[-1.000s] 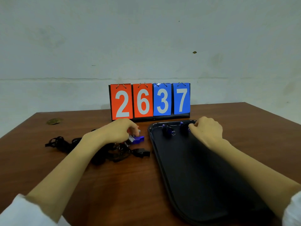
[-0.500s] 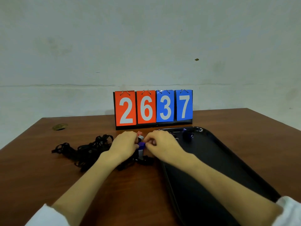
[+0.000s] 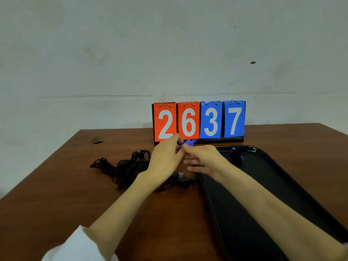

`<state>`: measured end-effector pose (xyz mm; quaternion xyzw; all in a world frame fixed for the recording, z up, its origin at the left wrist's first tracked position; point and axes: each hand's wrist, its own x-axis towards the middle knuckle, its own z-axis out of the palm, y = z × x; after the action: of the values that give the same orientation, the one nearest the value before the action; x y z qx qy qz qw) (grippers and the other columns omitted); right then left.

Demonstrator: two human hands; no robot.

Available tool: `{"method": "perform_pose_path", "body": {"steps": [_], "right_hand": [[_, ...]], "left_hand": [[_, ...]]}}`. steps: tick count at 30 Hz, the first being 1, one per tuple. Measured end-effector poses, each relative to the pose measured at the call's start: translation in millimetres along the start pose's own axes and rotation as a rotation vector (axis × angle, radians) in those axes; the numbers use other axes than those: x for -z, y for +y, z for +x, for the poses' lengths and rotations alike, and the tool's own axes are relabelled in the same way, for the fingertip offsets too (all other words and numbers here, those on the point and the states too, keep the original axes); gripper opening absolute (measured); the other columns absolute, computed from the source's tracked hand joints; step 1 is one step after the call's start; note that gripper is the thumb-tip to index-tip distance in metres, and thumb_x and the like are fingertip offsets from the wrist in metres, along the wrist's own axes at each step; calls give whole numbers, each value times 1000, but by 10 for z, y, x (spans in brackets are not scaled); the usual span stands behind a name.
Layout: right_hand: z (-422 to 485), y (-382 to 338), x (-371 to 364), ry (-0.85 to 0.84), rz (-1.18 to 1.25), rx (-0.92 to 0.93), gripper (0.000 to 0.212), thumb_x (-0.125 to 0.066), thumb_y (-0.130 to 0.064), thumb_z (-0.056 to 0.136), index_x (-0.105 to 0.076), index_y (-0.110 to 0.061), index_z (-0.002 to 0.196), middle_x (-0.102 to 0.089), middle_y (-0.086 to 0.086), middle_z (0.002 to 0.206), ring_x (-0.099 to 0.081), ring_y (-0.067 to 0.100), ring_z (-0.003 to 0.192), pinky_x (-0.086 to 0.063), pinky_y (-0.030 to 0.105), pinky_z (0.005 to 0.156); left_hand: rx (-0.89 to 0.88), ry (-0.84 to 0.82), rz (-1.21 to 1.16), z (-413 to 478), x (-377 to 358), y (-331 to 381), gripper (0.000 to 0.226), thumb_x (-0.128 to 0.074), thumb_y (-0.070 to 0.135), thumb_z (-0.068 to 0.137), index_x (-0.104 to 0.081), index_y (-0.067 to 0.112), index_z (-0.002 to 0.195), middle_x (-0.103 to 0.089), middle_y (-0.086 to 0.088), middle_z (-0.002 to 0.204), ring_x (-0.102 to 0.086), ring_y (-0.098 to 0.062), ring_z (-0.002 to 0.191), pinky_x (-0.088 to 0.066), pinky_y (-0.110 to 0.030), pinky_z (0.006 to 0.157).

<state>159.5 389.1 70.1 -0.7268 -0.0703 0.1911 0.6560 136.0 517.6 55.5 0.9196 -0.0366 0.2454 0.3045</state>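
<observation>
Poking up between left hand point(image 3: 165, 157) and right hand point(image 3: 205, 160) fingertips: purple whistle point(image 3: 189, 142).

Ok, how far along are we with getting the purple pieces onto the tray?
Done: purple pieces lie at the far end of the black tray. In hand: the left hand and right hand pinch another purple piece, raised before the number cards. Left: a tangle of black cords and a dark piece beside the tray lie on the table, so likely more to go.
</observation>
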Motion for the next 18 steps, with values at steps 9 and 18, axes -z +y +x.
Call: {"method": "perform_pose_path", "body": {"steps": [9,18], "right_hand": [[-37,-67,197,-4,766,-87,29,-56,-23,91,-55,-6,115,-67,9,98,-63,20,91,-53,33,72],[-273,-242,990,31,112,180,20,-49,-24,95,-47,-10,81,-35,-3,51,-28,6,41,-26,16,37]], "left_hand": [[71,-18,-42,-230,-49,210,52,-58,17,91,-37,31,137,-61,9,105,-56,-1,93,-40,-10,79],[610,117,-605,-176,337,-45,15,-55,3,90,-68,9,93,-60,-6,64,-41,-9,44,-31,-17,39]]}}
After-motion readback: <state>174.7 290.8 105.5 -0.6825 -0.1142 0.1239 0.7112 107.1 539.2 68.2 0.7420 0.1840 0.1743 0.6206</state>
